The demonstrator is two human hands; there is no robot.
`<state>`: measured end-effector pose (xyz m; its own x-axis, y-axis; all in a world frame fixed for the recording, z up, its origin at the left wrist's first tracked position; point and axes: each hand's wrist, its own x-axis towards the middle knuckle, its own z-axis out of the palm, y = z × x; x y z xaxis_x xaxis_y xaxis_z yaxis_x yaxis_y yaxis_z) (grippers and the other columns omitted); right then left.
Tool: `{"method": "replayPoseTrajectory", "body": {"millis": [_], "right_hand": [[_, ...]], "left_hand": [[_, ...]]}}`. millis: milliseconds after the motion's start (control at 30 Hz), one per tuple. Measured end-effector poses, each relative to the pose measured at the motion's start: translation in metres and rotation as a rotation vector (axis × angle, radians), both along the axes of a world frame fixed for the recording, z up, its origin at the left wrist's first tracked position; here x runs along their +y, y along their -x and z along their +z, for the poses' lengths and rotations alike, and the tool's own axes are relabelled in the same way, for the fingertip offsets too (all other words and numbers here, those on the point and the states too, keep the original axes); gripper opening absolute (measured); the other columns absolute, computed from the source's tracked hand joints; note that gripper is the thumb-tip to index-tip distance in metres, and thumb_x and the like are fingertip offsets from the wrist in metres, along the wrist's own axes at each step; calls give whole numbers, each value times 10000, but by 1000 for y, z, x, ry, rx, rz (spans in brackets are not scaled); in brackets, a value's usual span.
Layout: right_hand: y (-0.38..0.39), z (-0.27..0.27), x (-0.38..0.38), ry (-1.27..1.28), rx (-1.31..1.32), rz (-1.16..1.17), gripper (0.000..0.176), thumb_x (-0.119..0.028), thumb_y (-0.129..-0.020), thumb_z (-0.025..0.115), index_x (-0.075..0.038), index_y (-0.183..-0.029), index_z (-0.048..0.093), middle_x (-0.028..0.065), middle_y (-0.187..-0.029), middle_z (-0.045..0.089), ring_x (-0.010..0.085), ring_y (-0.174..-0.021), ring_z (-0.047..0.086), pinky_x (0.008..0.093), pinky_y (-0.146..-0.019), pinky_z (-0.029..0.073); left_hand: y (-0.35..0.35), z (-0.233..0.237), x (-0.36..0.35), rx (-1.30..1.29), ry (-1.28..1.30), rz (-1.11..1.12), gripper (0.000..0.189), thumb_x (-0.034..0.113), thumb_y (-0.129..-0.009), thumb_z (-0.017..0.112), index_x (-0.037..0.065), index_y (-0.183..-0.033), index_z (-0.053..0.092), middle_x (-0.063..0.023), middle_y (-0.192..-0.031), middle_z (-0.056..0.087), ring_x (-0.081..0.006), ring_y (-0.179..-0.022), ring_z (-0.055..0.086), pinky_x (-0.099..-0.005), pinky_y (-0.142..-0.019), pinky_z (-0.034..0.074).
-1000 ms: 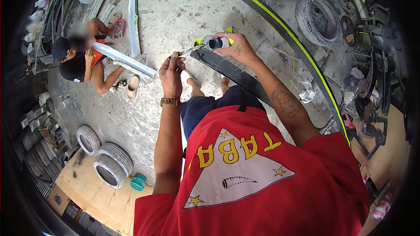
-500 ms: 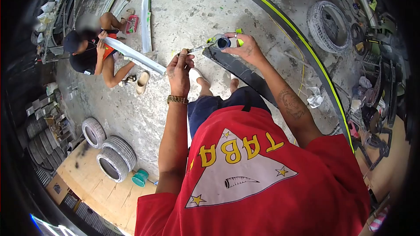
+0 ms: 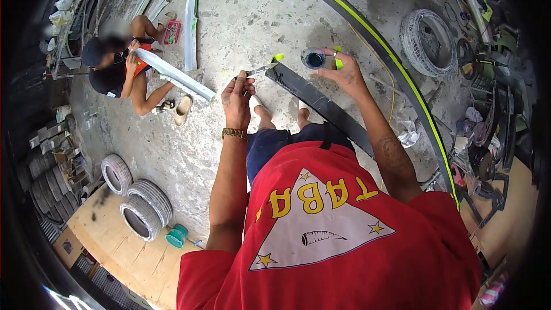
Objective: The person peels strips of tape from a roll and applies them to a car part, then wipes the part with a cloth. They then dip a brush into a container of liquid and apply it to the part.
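Note:
My left hand (image 3: 236,95), with a watch at its wrist, pinches a slim tool (image 3: 261,70) with a narrow, pale tip. That tip points right, overlapping the end of a long black strip (image 3: 327,103) in this view. Bright yellow-green tape (image 3: 278,57) sticks out at the strip's end. In my right hand (image 3: 347,74), with a ring on one finger, is a small clear cup (image 3: 313,58) with dark liquid inside. The cup is held to the right of the tool, apart from it. The strip slants down to the right past my feet.
A person (image 3: 112,66) sits at the left holding a long silver strip (image 3: 175,76). A curved black strip with a yellow-green edge (image 3: 396,51) runs along the right. Dusty tires (image 3: 427,43) lie beyond it; more tires (image 3: 146,218) and a green bucket (image 3: 177,235) are at lower left.
The cup has moved right and slightly down, away from the tool. The tool's tip, earlier at the cup, now lies over the black strip's end.

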<state>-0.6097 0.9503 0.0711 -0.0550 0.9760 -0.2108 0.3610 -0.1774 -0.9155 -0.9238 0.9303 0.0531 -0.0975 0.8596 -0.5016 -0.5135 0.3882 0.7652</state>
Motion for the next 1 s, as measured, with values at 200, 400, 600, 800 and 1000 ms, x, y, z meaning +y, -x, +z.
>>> {"method": "replayPoseTrajectory", "body": {"millis": [200,400,600,800,1000], "right_hand": [[-5,13,-5,43,27,-72,533,-150,-737,898,-55,-1233,731,-45,-970,698,45,-718,472,223,-678,446],[-12,22,-14,101,81,-101,524,-154,-750,886,-82,-1247,736,-68,-963,691,39,-702,456,204,-676,433],[-16,39,-19,134,76,-160,513,-158,-754,886,-97,-1243,742,-73,-906,663,32,-676,439,201,-644,410],[-13,51,-20,175,46,-175,498,-147,-763,875,-108,-1242,743,-95,-722,537,29,-625,408,209,-582,353],[-15,51,-18,161,60,-195,503,-141,-757,881,-107,-1239,743,-92,-756,572,19,-638,406,200,-585,350]], "left_hand": [[-3,-4,3,52,59,-9,228,263,-981,739,37,-990,710,-61,-867,737,-91,-705,615,-235,-667,498],[4,-8,5,108,70,-120,236,271,-983,736,36,-969,718,-54,-859,736,-84,-697,608,-235,-673,497],[14,-8,8,166,83,-159,245,276,-987,731,37,-937,715,-54,-850,732,-84,-681,601,-235,-662,496],[9,-9,5,132,70,-83,257,288,-981,737,38,-929,709,-54,-841,726,-88,-658,591,-241,-644,493],[4,-9,8,128,62,-61,250,281,-978,741,38,-929,709,-52,-830,722,-89,-654,588,-240,-638,489]]}}
